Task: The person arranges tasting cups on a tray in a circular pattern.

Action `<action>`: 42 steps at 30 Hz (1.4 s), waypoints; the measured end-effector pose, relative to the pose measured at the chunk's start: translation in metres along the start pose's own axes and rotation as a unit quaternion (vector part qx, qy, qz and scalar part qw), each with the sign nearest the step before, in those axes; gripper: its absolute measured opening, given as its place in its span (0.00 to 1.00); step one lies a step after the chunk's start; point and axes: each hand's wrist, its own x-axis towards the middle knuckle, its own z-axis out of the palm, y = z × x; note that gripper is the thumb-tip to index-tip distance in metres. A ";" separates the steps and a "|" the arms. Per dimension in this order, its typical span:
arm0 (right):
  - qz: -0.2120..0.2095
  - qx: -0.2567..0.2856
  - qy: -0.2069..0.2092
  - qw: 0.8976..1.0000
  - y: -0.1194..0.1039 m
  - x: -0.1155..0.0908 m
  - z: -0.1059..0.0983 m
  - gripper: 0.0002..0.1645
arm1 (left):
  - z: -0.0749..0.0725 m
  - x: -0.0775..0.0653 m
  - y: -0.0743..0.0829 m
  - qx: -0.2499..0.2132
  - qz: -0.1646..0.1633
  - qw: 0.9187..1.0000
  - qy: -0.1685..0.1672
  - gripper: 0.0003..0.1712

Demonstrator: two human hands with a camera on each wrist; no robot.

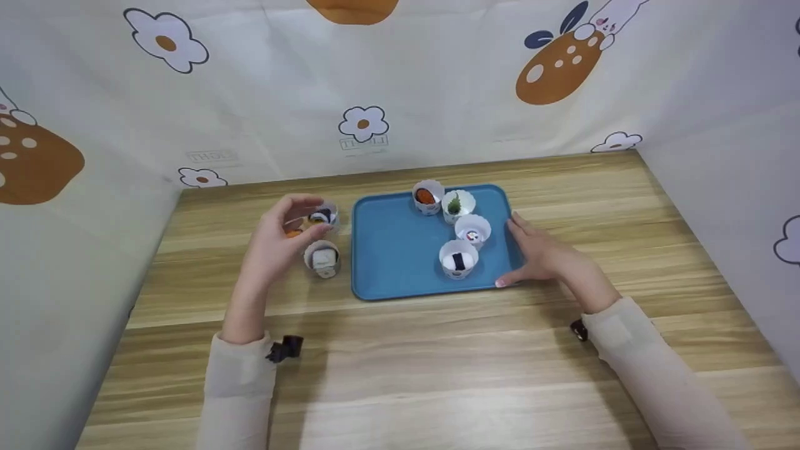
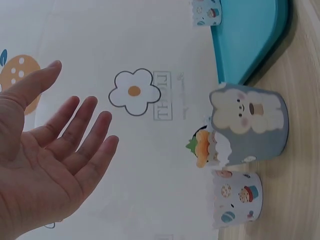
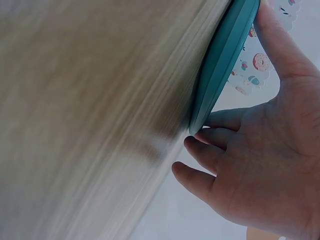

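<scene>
My left hand [image 1: 278,234] hovers at the left of the tray with thumb and fingers apart; the left wrist view shows its palm holding nothing. Below it are paper cups: one with a dark-wrapped sushi roll [image 1: 322,216], one with a pale block [image 1: 324,259], and an orange piece [image 1: 294,233] partly hidden by the fingers. My right hand [image 1: 542,253] rests against the right end of the blue tray [image 1: 394,250]. Its fingers lie along the side and its thumb is at the front corner; the right wrist view shows fingertips right at the rim [image 3: 220,70].
Several paper cups stand toward the tray's right: one with orange-red topping [image 1: 426,196], one with green [image 1: 455,205], one with a small colourful piece [image 1: 472,235], one with a black-banded white piece [image 1: 459,260]. A patterned curtain [image 1: 262,112] borders the wooden table [image 1: 425,356].
</scene>
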 end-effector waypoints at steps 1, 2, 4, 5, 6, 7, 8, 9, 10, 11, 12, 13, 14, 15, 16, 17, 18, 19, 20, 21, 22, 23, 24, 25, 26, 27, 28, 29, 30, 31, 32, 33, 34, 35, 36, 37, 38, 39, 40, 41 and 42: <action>0.001 0.001 -0.001 1.000 0.000 0.000 0.000 0.81 | -0.002 0.000 -0.001 0.000 -0.002 1.000 0.004 0.26; 0.002 0.001 -0.001 1.000 0.000 0.000 0.000 0.81 | -0.003 0.000 -0.002 -0.003 -0.004 1.000 0.008 0.26; 0.002 -0.001 0.000 1.000 0.001 0.000 0.000 0.80 | -0.007 0.001 -0.005 -0.006 -0.009 1.000 0.014 0.26; 0.001 -0.002 0.000 1.000 0.000 0.000 0.000 0.80 | -0.008 0.002 -0.007 -0.008 -0.011 1.000 0.018 0.26; 0.001 -0.003 0.000 1.000 0.000 0.000 0.000 0.80 | -0.010 0.002 -0.009 -0.010 -0.014 1.000 0.020 0.26; 0.000 -0.003 0.001 1.000 0.001 0.000 0.000 0.80 | -0.011 0.002 -0.010 -0.009 -0.016 1.000 0.022 0.26; -0.001 -0.004 0.001 1.000 0.001 0.000 0.000 0.80 | -0.012 0.002 -0.012 -0.011 -0.018 0.999 0.024 0.26; -0.002 -0.004 0.002 1.000 0.001 0.000 0.000 0.80 | -0.014 0.003 -0.014 -0.013 -0.021 0.999 0.025 0.26; -0.002 -0.004 0.002 1.000 0.001 0.000 0.000 0.81 | -0.015 0.003 -0.015 -0.016 -0.023 0.999 0.026 0.26; -0.002 -0.002 0.001 1.000 0.000 0.000 0.000 0.81 | -0.016 0.003 -0.017 -0.017 -0.025 0.999 0.028 0.26; -0.001 0.000 0.001 1.000 0.001 0.001 0.000 0.81 | -0.017 0.003 -0.019 -0.019 -0.026 0.999 0.030 0.26; 0.000 0.001 0.000 1.000 0.001 0.001 0.000 0.81 | -0.019 0.003 -0.021 -0.019 -0.027 0.999 0.032 0.26; 0.001 0.003 -0.002 1.000 0.000 0.001 0.000 0.81 | -0.020 0.004 -0.023 -0.019 -0.028 0.999 0.033 0.26; 0.003 0.004 -0.003 1.000 0.000 0.001 0.000 0.81 | -0.021 0.004 -0.025 -0.019 -0.030 0.999 0.035 0.26; 0.004 0.006 -0.004 1.000 0.000 0.001 0.000 0.81 | -0.021 0.004 -0.027 -0.017 -0.031 0.999 0.036 0.26; 0.006 0.007 -0.005 1.000 0.000 0.001 0.000 0.81 | -0.022 0.005 -0.029 -0.017 -0.032 0.999 0.038 0.26; 0.006 0.006 -0.005 1.000 0.000 0.001 0.000 0.81 | -0.023 0.005 -0.031 -0.016 -0.035 0.998 0.039 0.26; 0.006 0.006 -0.004 1.000 0.000 0.001 0.000 0.81 | -0.024 0.005 -0.034 -0.015 -0.038 0.998 0.041 0.26; 0.007 0.006 -0.004 1.000 0.000 0.000 0.000 0.81 | -0.025 0.006 -0.036 -0.015 -0.041 0.998 0.041 0.26; 0.007 0.006 -0.004 1.000 -0.001 0.000 0.000 0.81 | -0.025 0.006 -0.038 -0.015 -0.044 0.998 0.043 0.26; 0.007 0.007 -0.004 1.000 -0.001 0.000 0.000 0.81 | -0.026 0.006 -0.040 -0.014 -0.047 0.998 0.044 0.26; 0.007 0.008 -0.004 1.000 -0.001 0.000 -0.001 0.81 | -0.027 0.007 -0.041 -0.014 -0.049 0.998 0.045 0.25; 0.007 0.008 -0.004 1.000 -0.001 0.000 -0.001 0.81 | -0.027 0.007 -0.043 -0.012 -0.050 0.998 0.046 0.25; 0.007 0.008 -0.005 1.000 -0.001 0.000 -0.001 0.81 | -0.028 0.007 -0.045 -0.012 -0.051 0.998 0.046 0.25; 0.008 0.008 -0.005 1.000 -0.001 0.000 -0.001 0.81 | -0.028 0.007 -0.046 -0.011 -0.051 0.998 0.046 0.25; 0.008 0.008 -0.006 1.000 -0.001 0.000 -0.001 0.81 | -0.029 0.008 -0.047 -0.012 -0.052 0.997 0.047 0.25; 0.009 0.008 -0.006 1.000 -0.002 0.000 -0.001 0.81 | -0.029 0.008 -0.049 -0.014 -0.052 0.997 0.047 0.25; 0.008 0.007 -0.006 1.000 -0.002 0.000 -0.001 0.81 | -0.030 0.008 -0.050 -0.014 -0.052 0.997 0.047 0.25; 0.009 0.006 -0.006 1.000 -0.002 0.000 -0.001 0.81 | -0.030 0.009 -0.051 -0.013 -0.054 0.997 0.047 0.25; 0.009 0.006 -0.006 1.000 -0.002 0.000 -0.001 0.81 | -0.031 0.009 -0.052 -0.014 -0.057 0.997 0.046 0.25; 0.009 0.006 -0.006 1.000 -0.002 0.000 -0.001 0.81 | -0.031 0.009 -0.053 -0.015 -0.059 0.997 0.045 0.25; 0.009 0.006 -0.006 1.000 -0.002 0.000 -0.001 0.81 | -0.032 0.010 -0.054 -0.015 -0.061 0.997 0.044 0.26; 0.009 0.006 -0.006 1.000 -0.002 0.000 -0.001 0.81 | -0.032 0.010 -0.056 -0.013 -0.064 0.997 0.042 0.26; 0.009 0.006 -0.006 1.000 -0.002 0.000 -0.001 0.81 | -0.033 0.011 -0.057 -0.012 -0.066 0.997 0.041 0.27; 0.010 0.006 -0.006 1.000 -0.002 0.000 -0.001 0.81 | -0.033 0.011 -0.059 -0.011 -0.068 0.997 0.039 0.27; 0.010 0.005 -0.006 1.000 -0.002 0.000 -0.001 0.81 | -0.033 0.012 -0.061 -0.009 -0.070 0.997 0.038 0.28; 0.010 0.004 -0.006 1.000 -0.001 0.000 -0.001 0.81 | -0.033 0.012 -0.062 -0.008 -0.071 0.997 0.037 0.28; 0.010 0.004 -0.006 1.000 -0.001 0.000 -0.001 0.81 | -0.034 0.013 -0.063 -0.005 -0.073 0.997 0.036 0.29; 0.010 0.004 -0.005 1.000 -0.001 0.000 -0.001 0.81 | -0.034 0.013 -0.064 -0.002 -0.075 0.997 0.035 0.29; 0.009 0.004 -0.005 1.000 -0.001 0.000 -0.001 0.81 | -0.034 0.013 -0.065 0.002 -0.078 0.996 0.033 0.30; 0.008 0.004 -0.005 1.000 -0.001 0.000 -0.001 0.81 | -0.035 0.013 -0.066 0.006 -0.081 0.996 0.030 0.30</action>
